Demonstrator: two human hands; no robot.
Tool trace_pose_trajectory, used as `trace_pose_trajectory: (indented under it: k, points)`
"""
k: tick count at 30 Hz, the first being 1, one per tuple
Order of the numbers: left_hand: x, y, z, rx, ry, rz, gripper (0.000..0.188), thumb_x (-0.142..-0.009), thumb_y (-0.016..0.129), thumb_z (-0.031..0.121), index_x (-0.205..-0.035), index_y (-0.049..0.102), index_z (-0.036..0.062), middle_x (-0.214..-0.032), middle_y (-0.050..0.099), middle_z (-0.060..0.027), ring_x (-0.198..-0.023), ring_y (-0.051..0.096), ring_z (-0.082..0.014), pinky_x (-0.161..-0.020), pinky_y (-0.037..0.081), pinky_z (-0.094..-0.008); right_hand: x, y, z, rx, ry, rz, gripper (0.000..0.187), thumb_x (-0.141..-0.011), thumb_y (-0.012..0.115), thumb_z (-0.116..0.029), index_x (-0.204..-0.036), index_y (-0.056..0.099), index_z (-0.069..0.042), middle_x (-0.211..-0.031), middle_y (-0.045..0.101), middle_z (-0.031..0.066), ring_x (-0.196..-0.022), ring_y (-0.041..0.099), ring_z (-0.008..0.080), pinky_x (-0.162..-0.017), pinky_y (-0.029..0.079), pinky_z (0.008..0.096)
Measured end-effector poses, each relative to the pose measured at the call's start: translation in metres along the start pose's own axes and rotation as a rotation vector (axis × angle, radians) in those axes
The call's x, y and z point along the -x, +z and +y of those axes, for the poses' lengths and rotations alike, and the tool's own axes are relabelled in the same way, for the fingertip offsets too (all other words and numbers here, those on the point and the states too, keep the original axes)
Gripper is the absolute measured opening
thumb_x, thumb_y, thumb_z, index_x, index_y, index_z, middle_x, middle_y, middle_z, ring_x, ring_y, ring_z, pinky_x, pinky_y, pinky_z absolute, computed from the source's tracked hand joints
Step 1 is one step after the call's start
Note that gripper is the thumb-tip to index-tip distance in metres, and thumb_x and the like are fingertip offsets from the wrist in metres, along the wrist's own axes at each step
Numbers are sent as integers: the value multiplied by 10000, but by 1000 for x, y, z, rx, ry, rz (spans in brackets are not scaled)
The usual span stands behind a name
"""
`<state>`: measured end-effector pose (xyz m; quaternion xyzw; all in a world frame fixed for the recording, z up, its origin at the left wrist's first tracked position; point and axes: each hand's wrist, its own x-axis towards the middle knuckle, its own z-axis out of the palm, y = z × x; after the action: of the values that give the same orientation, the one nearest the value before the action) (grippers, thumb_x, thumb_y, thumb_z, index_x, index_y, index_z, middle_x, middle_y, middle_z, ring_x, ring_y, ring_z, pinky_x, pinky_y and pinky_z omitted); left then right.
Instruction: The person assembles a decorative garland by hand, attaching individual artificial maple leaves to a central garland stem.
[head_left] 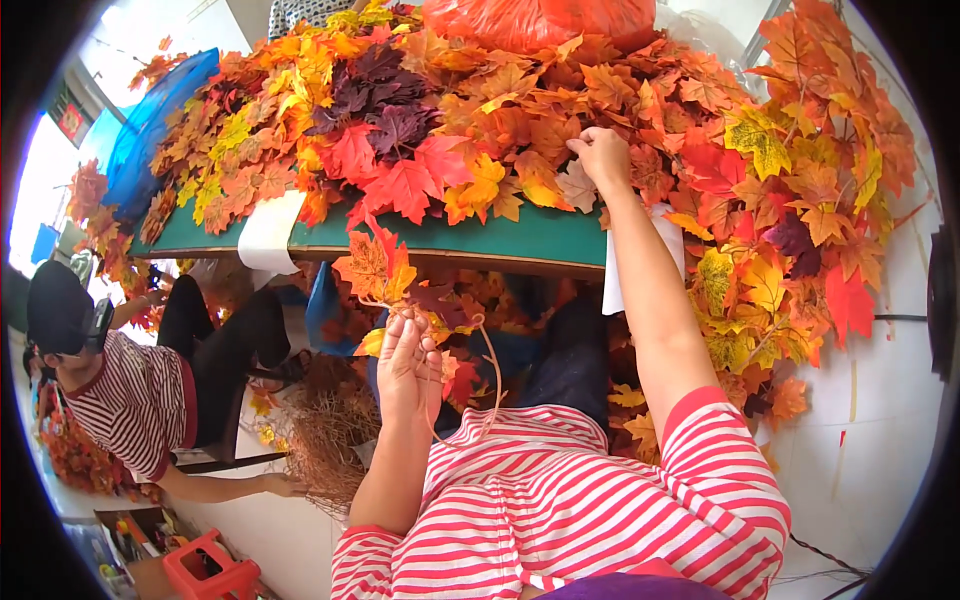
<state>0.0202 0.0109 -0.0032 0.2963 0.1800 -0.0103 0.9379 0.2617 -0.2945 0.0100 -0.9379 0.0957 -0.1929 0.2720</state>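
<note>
In front of my body, my left hand (408,355) is closed around the thin brown stem of an artificial leaf garland. Orange and red maple leaves (378,264) stand up above its fingers, and the bare brown stem (494,385) loops down toward my striped shirt. My right arm stretches over the table, and my right hand (604,160) is at the heap of artificial maple leaves (510,95). Its fingers are pinched together beside an orange leaf; whether they grip it is hidden. A pale beige leaf (577,187) lies just below that hand.
The green tabletop (400,236) carries the leaf heap and a red plastic bag (540,25). Leafy branches (790,230) hang over its right end. At left, a seated person (130,385) reaches toward a bundle of brown stems (325,430). A red stool (210,568) stands at lower left.
</note>
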Motion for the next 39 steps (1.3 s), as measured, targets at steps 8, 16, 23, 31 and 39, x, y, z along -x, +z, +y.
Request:
trace_pose_trajectory:
  k: [8,16,23,31,39]
  points:
    - [-1,1,-2,-25,-49,38,213,-848,577,122,-1057,533,119,-897,602,17,-682,553,-47,-568,458,-169,22,-32,-23,-512,-29,112,141,-790,617,-158,-827,657,-28,-636,637,66,-616,629,163,-568,487,282]
    - [3,0,0,-10,-40,19,201,-850,574,115,-1048,541,115,-901,608,5,-681,560,-59,-569,462,-171,58,-54,-46,-1685,-198,-356,203,-910,454,-154,-950,549,22,-912,614,125,-858,612,198,-795,507,339]
    - [6,5,0,28,-38,-4,188,-844,577,96,-1030,551,89,-870,603,-15,-664,565,-72,-547,475,-184,128,-57,-79,-1158,-321,-409,428,-796,614,-14,-1198,468,4,-903,624,92,-727,578,101,-662,476,232]
    - [11,13,-1,57,-52,-31,209,-848,568,88,-1054,544,63,-868,594,-25,-664,568,-78,-560,483,-183,165,-40,-93,-1065,-294,-484,521,-792,575,55,-1277,427,-64,-1051,609,112,-868,593,123,-802,481,243]
    - [6,15,-6,44,-34,-113,143,-846,574,97,-988,575,79,-911,614,-21,-767,586,-92,-650,501,-223,196,-33,-113,-1062,-357,-565,538,-778,571,82,-1277,416,-45,-1088,588,123,-843,595,121,-753,490,222]
